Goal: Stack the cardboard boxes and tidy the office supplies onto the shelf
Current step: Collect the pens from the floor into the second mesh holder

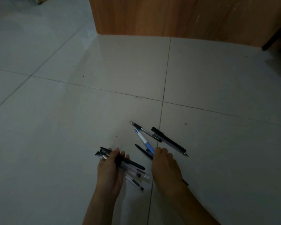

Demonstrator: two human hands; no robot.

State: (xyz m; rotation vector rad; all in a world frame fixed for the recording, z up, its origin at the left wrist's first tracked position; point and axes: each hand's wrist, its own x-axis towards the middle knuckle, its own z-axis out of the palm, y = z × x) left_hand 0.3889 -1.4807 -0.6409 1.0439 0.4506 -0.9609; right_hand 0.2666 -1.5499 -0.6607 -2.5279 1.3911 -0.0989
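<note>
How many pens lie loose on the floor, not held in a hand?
4: a clear pen farthest away, a black capped pen to its right, a white-and-blue pen and a thin black pen by the right hand. The hand may hide more.

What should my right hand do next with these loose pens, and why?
Probably pinch the blue-and-white pen: the right hand is at its near end, and the left hand grips a bundle of pens ready to take it.

Head cam, fwd-down, close over floor (58, 143)
</note>
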